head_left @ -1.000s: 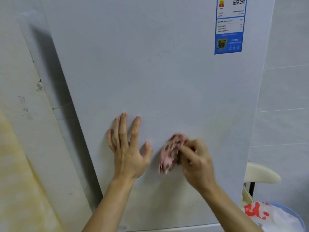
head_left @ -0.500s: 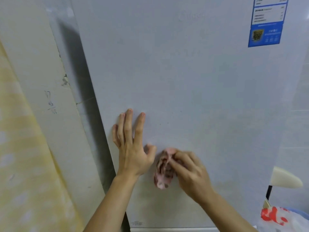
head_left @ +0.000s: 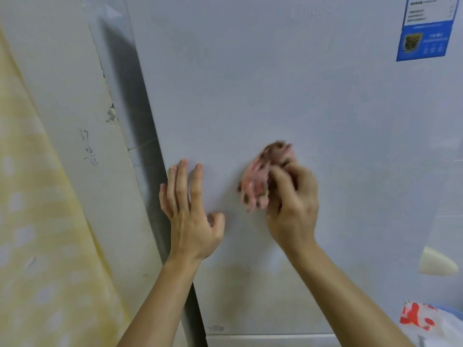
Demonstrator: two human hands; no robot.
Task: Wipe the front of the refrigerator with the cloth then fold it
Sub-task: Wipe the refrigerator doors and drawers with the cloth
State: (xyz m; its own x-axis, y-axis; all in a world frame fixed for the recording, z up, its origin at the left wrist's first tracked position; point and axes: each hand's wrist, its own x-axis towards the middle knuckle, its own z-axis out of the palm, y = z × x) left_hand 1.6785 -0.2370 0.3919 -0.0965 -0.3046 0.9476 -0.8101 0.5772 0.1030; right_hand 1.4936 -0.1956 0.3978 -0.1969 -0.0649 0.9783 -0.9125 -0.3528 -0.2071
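**On the refrigerator door: cloth bunched in the right grip**

At the far left hangs a yellow patterned curtain [head_left: 37, 221], then a pale wall [head_left: 70, 71] with pencilled figures [head_left: 88, 147] on it, then a dark gap before the refrigerator door [head_left: 275, 83]. Flat against the door's left edge lies the left grip [head_left: 193, 221], released, its fingers straight and pointing up, holding nothing. Just to its right, apart from it, is the pink spotted cloth [head_left: 258, 181], crumpled into a wad against the door. Its long axis runs steeply, from lower left to upper right. The right grip [head_left: 292, 209] is clenched round the cloth from the right and below, so the wad sticks out up and to the left of the knuckles. The cloth is blurred.

Wiping looks unfinished, and folding has not begun. I judge that the wide bare door above and to the right is the open way for the next stroke. The braced left grip blocks a sweep to the left. A blue label [head_left: 423, 33] sits high at the right. A cream rounded object [head_left: 436, 265] and a red-printed plastic bag [head_left: 426, 319] stand low at the right, off the door.
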